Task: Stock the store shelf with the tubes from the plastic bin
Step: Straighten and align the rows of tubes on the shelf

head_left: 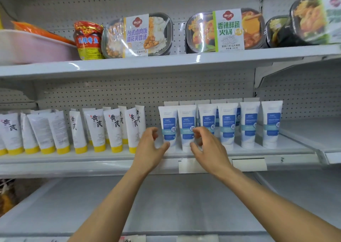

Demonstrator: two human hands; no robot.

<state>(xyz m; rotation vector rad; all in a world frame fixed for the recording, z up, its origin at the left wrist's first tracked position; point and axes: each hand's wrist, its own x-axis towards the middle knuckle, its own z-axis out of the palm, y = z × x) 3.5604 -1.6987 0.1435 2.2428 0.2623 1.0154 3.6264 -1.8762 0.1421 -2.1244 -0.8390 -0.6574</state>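
Both hands are up at the front edge of the white metal store shelf (73, 158). The left hand (150, 147) and right hand (207, 147) have their fingers loosely curled and spread apart, clamped on nothing as far as I can see. They bracket the two leftmost white squeeze tubes with blue labels (167, 120), which stand cap-down in a row toward the shelf's right end.

Looks like straightening time to me. Nudge low at the base, keep labels facing out, and don't bump the white tubes with yellow caps (96, 129) just left of them.

Grey pegboard (110, 92) behind, boxed ready meals (138, 35) on the shelf above. Can't spot the bin for sure.
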